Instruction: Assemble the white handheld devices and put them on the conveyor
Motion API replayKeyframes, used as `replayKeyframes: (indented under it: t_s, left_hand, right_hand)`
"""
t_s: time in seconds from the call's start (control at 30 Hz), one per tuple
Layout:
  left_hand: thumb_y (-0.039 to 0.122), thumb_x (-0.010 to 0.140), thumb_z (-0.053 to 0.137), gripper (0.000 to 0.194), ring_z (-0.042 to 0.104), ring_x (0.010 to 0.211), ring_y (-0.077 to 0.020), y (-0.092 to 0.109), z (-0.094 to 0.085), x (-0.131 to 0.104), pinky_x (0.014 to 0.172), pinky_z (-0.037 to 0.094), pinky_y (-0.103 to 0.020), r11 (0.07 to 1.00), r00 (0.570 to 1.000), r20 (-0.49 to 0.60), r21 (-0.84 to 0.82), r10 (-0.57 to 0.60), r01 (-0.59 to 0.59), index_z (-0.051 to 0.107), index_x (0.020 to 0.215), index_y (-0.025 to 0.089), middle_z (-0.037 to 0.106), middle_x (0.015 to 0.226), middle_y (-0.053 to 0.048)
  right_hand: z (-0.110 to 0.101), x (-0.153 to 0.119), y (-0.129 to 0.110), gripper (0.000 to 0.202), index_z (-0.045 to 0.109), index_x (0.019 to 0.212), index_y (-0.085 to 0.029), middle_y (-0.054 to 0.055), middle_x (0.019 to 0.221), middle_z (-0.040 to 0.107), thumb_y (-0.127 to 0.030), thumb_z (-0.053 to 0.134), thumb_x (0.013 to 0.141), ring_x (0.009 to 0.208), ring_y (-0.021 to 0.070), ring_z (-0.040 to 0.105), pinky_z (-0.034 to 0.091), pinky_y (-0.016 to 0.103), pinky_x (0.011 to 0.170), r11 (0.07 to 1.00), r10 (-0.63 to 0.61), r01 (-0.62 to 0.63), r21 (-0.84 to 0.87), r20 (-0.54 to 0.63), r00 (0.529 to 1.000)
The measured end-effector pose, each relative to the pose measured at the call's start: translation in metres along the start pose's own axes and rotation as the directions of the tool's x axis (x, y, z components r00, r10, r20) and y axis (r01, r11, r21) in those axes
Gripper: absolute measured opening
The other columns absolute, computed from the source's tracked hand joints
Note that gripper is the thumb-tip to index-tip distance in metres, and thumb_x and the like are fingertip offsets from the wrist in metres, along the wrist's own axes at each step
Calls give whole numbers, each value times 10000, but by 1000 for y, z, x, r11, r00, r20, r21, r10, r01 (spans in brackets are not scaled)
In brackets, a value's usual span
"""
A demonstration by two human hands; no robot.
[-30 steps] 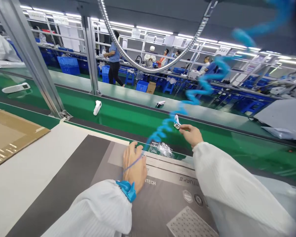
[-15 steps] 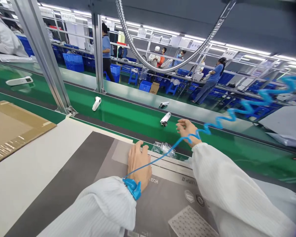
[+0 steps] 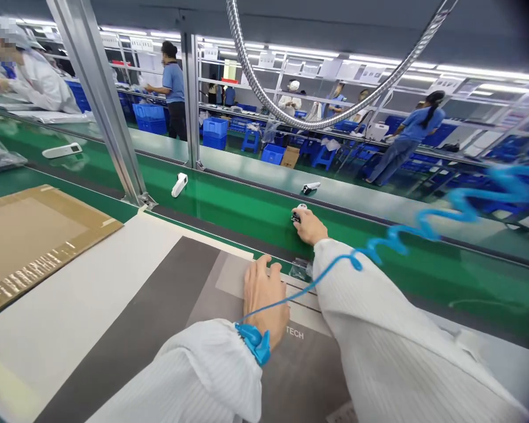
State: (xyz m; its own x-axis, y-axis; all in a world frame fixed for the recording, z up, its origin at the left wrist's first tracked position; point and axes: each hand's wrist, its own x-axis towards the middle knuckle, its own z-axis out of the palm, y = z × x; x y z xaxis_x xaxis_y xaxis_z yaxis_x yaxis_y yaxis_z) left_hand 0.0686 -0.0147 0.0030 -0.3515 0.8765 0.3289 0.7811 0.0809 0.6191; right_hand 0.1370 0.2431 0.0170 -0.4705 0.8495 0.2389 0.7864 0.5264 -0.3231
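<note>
My right hand (image 3: pixel 311 227) reaches over the green conveyor belt (image 3: pixel 242 205), its fingers closed round a white handheld device with a black end (image 3: pixel 301 208); the hand covers most of it. My left hand (image 3: pixel 267 294) lies with fingers apart on the printed grey mat (image 3: pixel 158 329), holding nothing. A blue wrist strap (image 3: pixel 254 343) sits on my left wrist, and its coiled cord (image 3: pixel 392 241) crosses above my right sleeve. Clear plastic wrap (image 3: pixel 298 269) lies beneath my right wrist at the belt's near edge.
Two more white devices, one upright-angled (image 3: pixel 180 185) and one long (image 3: pixel 62 151), lie leftward on the belt. Another small device (image 3: pixel 311 188) is on the far ledge. A metal post (image 3: pixel 101 100), flat cardboard (image 3: pixel 39 235) and a hanging metal hose (image 3: pixel 264 97) stand around; people work beyond.
My right hand has moved left onto the white device and closed on it. My left hand stays on the mat. The view has shifted, so the background appears farther right.
</note>
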Motion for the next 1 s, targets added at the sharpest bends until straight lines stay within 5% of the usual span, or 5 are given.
replayKeyframes:
  t_s: [0.27,0.47,0.7,0.87,1.0]
  left_hand:
    - [162,899,499,406,445,1286,-321,6,-10,4,1053,404,-491,1000,994,-106,-21,9,-12,517,1304,141,472,1398,-169]
    - [351,981,418,399,557,1194,-264,17,-25,7,1028,424,-426,943,996,-30,-320,85,-90,534,1315,167,615,1287,-128]
    - [330,930,502,246,659,834,-204,21,-24,-1,764,462,-299,943,964,261,-331,44,46,673,1071,225,729,926,-38]
    - [326,939,502,233,665,923,-221,23,-23,-4,813,442,-309,955,953,275,-294,130,-46,676,1076,255,735,989,-33]
    - [338,925,526,219,678,885,-233,13,-21,6,785,451,-314,959,971,223,-245,-88,143,689,1009,217,738,922,-60]
  right_hand:
    - [-56,-39,-35,317,583,1222,-240,103,1094,662,-345,475,943,929,251,648,490,420,865,957,-82,102,271,-86,993]
    - [-109,-141,-44,443,629,1159,-269,43,906,700,-558,647,824,759,191,649,531,375,746,591,-114,-158,791,276,955]
    - [-90,-210,-29,229,670,1004,-241,71,1054,698,-409,522,954,939,225,627,428,369,802,954,-147,207,217,-261,954]
    - [-87,-222,-36,147,641,898,-232,20,953,712,-242,516,974,832,180,582,314,375,807,916,-385,330,-227,-274,881]
    - [-83,-222,-37,207,566,795,-214,10,889,684,-191,466,974,832,176,559,309,361,817,936,-352,342,-82,-196,915]
